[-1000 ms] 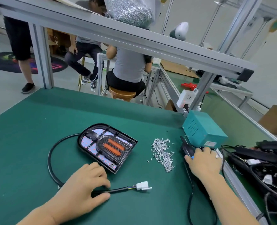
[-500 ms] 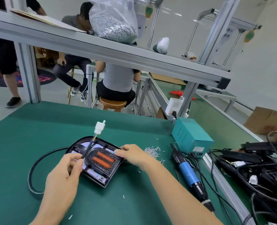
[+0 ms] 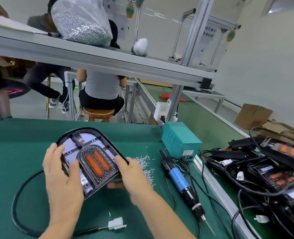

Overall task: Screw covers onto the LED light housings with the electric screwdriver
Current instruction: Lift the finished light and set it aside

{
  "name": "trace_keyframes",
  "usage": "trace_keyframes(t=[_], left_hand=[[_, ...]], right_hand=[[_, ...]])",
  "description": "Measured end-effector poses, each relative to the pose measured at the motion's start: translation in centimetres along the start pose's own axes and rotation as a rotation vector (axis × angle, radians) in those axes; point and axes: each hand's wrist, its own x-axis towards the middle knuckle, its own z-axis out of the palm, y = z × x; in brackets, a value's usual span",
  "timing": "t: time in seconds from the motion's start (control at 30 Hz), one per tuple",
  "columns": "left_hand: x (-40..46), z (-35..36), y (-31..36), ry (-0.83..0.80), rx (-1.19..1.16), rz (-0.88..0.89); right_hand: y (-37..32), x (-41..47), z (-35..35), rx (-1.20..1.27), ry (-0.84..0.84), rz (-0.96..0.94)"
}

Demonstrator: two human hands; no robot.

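Note:
The black LED light housing (image 3: 92, 163), with two orange strips in its middle, is raised off the green mat (image 3: 13, 149) and tilted toward me. My left hand (image 3: 61, 183) lies on its left face with the fingers spread flat. My right hand (image 3: 134, 176) grips its right edge, thumb on top and fingers beneath. Its black cable (image 3: 20, 195) loops on the mat to a white connector (image 3: 117, 223). The blue electric screwdriver (image 3: 179, 178) lies on the mat to the right, untouched. Loose screws (image 3: 146, 168) are piled right of the housing.
A teal power box (image 3: 180, 140) stands behind the screwdriver. Several more housings with tangled cables (image 3: 272, 169) are heaped at the right. An aluminium shelf beam (image 3: 108, 61) overhead carries a bag of screws (image 3: 80, 23). People sit beyond the table.
My left hand let go of the cable end, which dropped to the mat. Both hands now hold the housing, lifted and turned toward me. The screwdriver stays where it lay.

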Motion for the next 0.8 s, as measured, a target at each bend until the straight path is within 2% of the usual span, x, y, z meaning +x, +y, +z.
trace_keyframes(t=[0.13, 0.2, 0.27, 0.37, 0.47, 0.53, 0.63, 0.7, 0.8], left_hand=[[0.8, 2.5, 5.6, -0.15, -0.322, 0.004], [1.2, 3.5, 7.9, -0.194, -0.356, 0.07], [2.3, 3.7, 8.0, -0.183, -0.136, 0.145], [3.3, 2.3, 5.1, -0.183, 0.521, 0.132], [1.8, 0.3, 1.4, -0.476, 1.042, -0.035], [0.3, -0.5, -0.6, -0.609, 1.105, -0.058], [-2.4, -0.5, -1.6, -0.611, 1.01, -0.01], [-3.7, -0.2, -1.7, -0.636, 1.077, 0.037], [-3.8, -0.5, -1.1, -0.665, 1.171, -0.034]], right_hand=[[-4.1, -3.1, -4.2, 0.044, 0.047, -0.134], [-6.0, -4.6, -6.5, 0.094, 0.064, -0.206], [-7.2, -5.7, -8.3, 0.151, 0.095, -0.262], [-7.9, -6.7, -10.3, 0.204, 0.125, -0.298], [-7.4, -7.0, -10.9, 0.237, 0.145, -0.287], [-6.7, -6.9, -10.7, 0.26, 0.162, -0.277], [-5.8, -7.0, -10.9, 0.298, 0.178, -0.282], [-5.4, -7.2, -11.2, 0.309, 0.191, -0.28], [-5.1, -8.1, -11.9, 0.327, 0.209, -0.271]])
